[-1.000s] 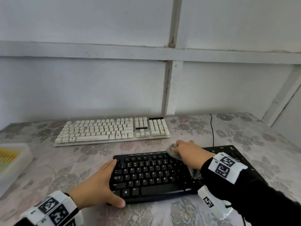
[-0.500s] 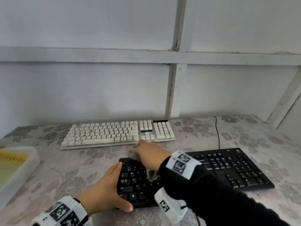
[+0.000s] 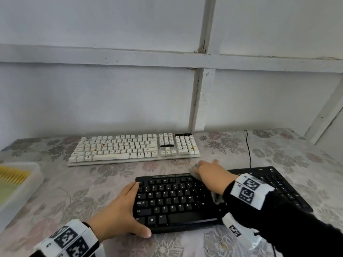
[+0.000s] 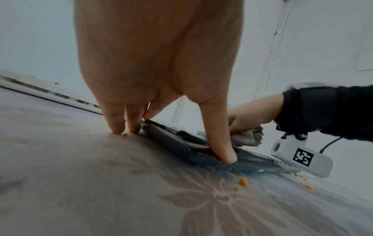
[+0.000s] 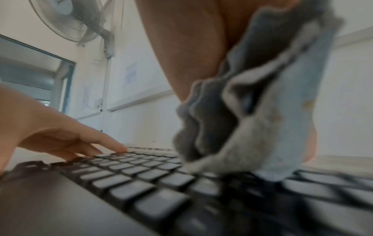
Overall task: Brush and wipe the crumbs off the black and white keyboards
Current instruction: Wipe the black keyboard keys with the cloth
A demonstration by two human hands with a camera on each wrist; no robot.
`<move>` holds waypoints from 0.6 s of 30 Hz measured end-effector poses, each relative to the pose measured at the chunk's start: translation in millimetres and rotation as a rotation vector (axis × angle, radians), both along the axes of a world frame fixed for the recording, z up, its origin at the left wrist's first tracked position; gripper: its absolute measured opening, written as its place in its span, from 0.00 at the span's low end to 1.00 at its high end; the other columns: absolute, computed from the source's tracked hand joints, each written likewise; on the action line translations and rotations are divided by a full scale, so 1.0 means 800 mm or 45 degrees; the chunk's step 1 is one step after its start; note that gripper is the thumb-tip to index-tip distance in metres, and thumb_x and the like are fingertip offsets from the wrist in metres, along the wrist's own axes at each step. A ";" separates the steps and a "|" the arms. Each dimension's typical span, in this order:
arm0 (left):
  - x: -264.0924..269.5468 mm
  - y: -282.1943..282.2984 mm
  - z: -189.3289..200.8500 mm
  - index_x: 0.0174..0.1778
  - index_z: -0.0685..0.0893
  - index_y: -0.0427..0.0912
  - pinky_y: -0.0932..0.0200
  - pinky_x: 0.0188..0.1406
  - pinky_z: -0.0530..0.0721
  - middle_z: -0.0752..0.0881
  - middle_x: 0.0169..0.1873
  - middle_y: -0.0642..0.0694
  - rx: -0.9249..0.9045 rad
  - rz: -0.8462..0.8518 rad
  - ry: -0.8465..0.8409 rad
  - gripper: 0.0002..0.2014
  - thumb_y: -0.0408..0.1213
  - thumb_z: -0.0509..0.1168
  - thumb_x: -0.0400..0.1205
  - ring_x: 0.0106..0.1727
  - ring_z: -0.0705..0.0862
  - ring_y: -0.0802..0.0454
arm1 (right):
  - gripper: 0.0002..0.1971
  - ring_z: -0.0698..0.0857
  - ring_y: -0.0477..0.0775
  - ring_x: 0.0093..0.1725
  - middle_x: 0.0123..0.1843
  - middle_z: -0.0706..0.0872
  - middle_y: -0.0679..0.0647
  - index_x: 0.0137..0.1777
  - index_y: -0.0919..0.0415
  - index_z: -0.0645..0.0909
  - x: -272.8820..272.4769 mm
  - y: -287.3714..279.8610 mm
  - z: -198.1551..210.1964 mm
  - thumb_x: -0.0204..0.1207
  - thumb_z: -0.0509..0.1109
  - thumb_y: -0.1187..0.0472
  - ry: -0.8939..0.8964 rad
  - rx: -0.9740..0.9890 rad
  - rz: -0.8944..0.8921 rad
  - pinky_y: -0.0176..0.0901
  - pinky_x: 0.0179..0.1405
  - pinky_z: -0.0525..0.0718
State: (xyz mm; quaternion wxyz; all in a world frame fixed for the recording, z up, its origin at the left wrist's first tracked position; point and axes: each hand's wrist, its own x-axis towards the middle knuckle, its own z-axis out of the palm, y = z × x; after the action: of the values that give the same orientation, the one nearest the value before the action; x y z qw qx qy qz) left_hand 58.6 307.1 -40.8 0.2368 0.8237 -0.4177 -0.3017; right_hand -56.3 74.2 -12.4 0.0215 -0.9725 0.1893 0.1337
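The black keyboard (image 3: 176,199) lies at the table's near edge, with the white keyboard (image 3: 133,147) behind it near the wall. My left hand (image 3: 120,214) braces the black keyboard's left end: its straight fingers lie along the side and its thumb on the front edge. My right hand (image 3: 209,175) grips a crumpled grey cloth (image 3: 194,169) and presses it on the keyboard's top row near the middle. The cloth (image 5: 262,111) hangs down onto the keys. Orange crumbs (image 4: 242,182) lie on the tablecloth in front of the keyboard. Orange specks (image 3: 103,145) dot the white keys.
A white tray (image 3: 27,175) with yellow contents stands at the table's left edge. A black cable (image 3: 248,145) runs from the black keyboard back to the wall. The wall stands close behind the white keyboard. A fan (image 5: 66,17) is mounted high on the wall.
My right hand swept the cloth left along the top row, then back right to the middle. My left hand stayed on the keyboard's left end.
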 end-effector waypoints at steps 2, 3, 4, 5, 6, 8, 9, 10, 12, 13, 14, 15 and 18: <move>0.001 0.000 -0.001 0.82 0.41 0.50 0.66 0.77 0.56 0.44 0.78 0.60 -0.022 -0.012 -0.006 0.80 0.70 0.74 0.34 0.78 0.53 0.61 | 0.08 0.74 0.58 0.54 0.53 0.70 0.52 0.46 0.58 0.70 -0.021 -0.018 0.006 0.83 0.55 0.69 0.021 -0.040 -0.035 0.53 0.70 0.69; 0.002 0.001 -0.001 0.81 0.42 0.50 0.65 0.77 0.56 0.45 0.78 0.60 -0.024 -0.018 -0.011 0.81 0.71 0.73 0.33 0.78 0.53 0.61 | 0.10 0.72 0.53 0.46 0.51 0.68 0.52 0.43 0.57 0.68 -0.028 -0.023 0.012 0.81 0.55 0.73 0.048 -0.046 -0.093 0.52 0.70 0.69; 0.002 0.001 -0.002 0.82 0.42 0.50 0.64 0.78 0.56 0.45 0.78 0.61 -0.024 -0.018 -0.007 0.81 0.74 0.70 0.31 0.78 0.53 0.61 | 0.13 0.68 0.51 0.39 0.49 0.66 0.52 0.42 0.56 0.68 -0.031 -0.029 0.014 0.79 0.54 0.75 0.073 -0.039 -0.171 0.51 0.68 0.70; 0.003 0.001 -0.002 0.82 0.43 0.50 0.62 0.79 0.56 0.45 0.78 0.61 -0.022 -0.018 -0.005 0.81 0.76 0.67 0.30 0.79 0.53 0.60 | 0.13 0.65 0.50 0.35 0.47 0.65 0.52 0.41 0.56 0.69 -0.030 -0.035 0.017 0.78 0.54 0.75 0.087 -0.023 -0.257 0.50 0.64 0.71; 0.003 0.001 -0.002 0.82 0.43 0.49 0.60 0.80 0.57 0.45 0.78 0.61 -0.020 -0.013 -0.008 0.81 0.77 0.65 0.30 0.79 0.53 0.60 | 0.11 0.63 0.51 0.34 0.43 0.64 0.51 0.39 0.58 0.69 -0.026 -0.040 0.019 0.79 0.54 0.73 0.102 -0.010 -0.310 0.49 0.59 0.71; 0.003 0.001 -0.002 0.82 0.43 0.48 0.59 0.80 0.57 0.45 0.78 0.61 -0.017 -0.005 -0.014 0.82 0.76 0.67 0.31 0.79 0.53 0.59 | 0.15 0.66 0.55 0.36 0.38 0.62 0.48 0.32 0.58 0.64 -0.008 -0.035 0.022 0.83 0.55 0.62 0.065 0.070 -0.340 0.49 0.55 0.71; 0.003 0.001 -0.003 0.82 0.43 0.48 0.60 0.80 0.57 0.46 0.78 0.60 -0.018 -0.008 -0.018 0.82 0.74 0.70 0.31 0.79 0.53 0.60 | 0.16 0.73 0.58 0.43 0.42 0.69 0.49 0.32 0.57 0.67 0.004 -0.022 0.024 0.84 0.55 0.59 0.016 0.124 -0.299 0.50 0.61 0.74; 0.002 0.001 -0.003 0.82 0.44 0.49 0.60 0.79 0.58 0.46 0.78 0.60 -0.016 -0.010 -0.027 0.81 0.73 0.72 0.33 0.79 0.54 0.60 | 0.14 0.78 0.63 0.54 0.53 0.75 0.55 0.35 0.56 0.71 0.019 -0.007 0.024 0.84 0.56 0.59 -0.053 0.187 -0.231 0.54 0.67 0.75; 0.001 0.000 -0.003 0.82 0.44 0.49 0.61 0.79 0.58 0.47 0.77 0.61 -0.012 -0.007 -0.033 0.78 0.72 0.73 0.37 0.78 0.55 0.60 | 0.10 0.72 0.69 0.70 0.71 0.70 0.63 0.44 0.54 0.78 0.052 0.032 0.019 0.82 0.57 0.65 -0.137 0.217 -0.072 0.63 0.72 0.71; 0.001 0.000 -0.003 0.82 0.44 0.49 0.63 0.78 0.58 0.48 0.76 0.63 -0.014 -0.004 -0.029 0.75 0.67 0.77 0.42 0.76 0.57 0.62 | 0.11 0.70 0.69 0.71 0.73 0.69 0.64 0.53 0.57 0.80 0.067 0.053 0.013 0.82 0.57 0.66 -0.160 0.205 0.015 0.64 0.70 0.71; 0.001 -0.001 -0.003 0.81 0.45 0.51 0.65 0.76 0.59 0.50 0.72 0.64 -0.021 0.007 -0.021 0.69 0.59 0.81 0.50 0.74 0.57 0.63 | 0.13 0.70 0.69 0.70 0.72 0.69 0.64 0.61 0.60 0.80 0.079 0.071 0.009 0.82 0.57 0.67 -0.170 0.192 0.103 0.64 0.67 0.72; 0.000 -0.002 -0.003 0.80 0.46 0.53 0.66 0.75 0.59 0.50 0.69 0.65 -0.037 0.018 -0.017 0.63 0.52 0.82 0.57 0.74 0.57 0.63 | 0.15 0.71 0.69 0.69 0.71 0.71 0.64 0.65 0.63 0.78 0.089 0.085 0.004 0.82 0.58 0.68 -0.150 0.150 0.187 0.62 0.65 0.72; 0.000 -0.002 0.001 0.79 0.42 0.54 0.65 0.76 0.57 0.49 0.69 0.64 -0.025 0.001 -0.006 0.61 0.47 0.81 0.61 0.78 0.52 0.60 | 0.16 0.72 0.67 0.66 0.69 0.72 0.63 0.68 0.64 0.75 0.095 0.109 0.003 0.82 0.58 0.69 0.013 -0.042 0.397 0.49 0.55 0.68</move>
State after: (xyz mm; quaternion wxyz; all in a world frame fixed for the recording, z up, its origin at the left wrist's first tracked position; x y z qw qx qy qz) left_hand 58.3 305.5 -40.4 0.2439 0.8221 -0.4208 -0.2957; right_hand 19.3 161.7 -10.1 -0.0165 -0.9897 0.0381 0.1371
